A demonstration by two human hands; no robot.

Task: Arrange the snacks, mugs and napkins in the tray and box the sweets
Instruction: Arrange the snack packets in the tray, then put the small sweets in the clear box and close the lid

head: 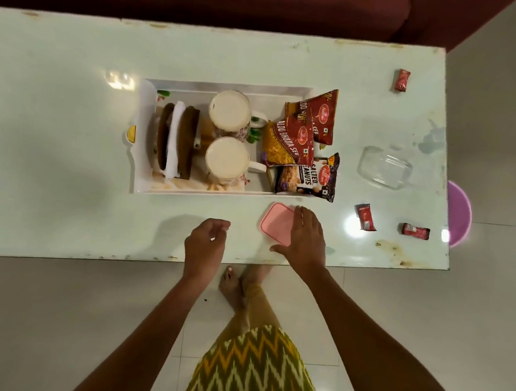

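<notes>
Can barely make out the clear plastic box (384, 167) on the pale glossy table (52, 146), right of the white rectangular tray (194, 191). Half hiding the pink plastic lid (274, 223) under a flat, straight-fingered right hand (304, 237). Gripping nothing with the loosely curled left hand (207, 240). Counted: three red-wrapped sweets (402, 80) loose on the table, three snack packets (292, 142) and two white mugs (230, 112) in the tray.
</notes>
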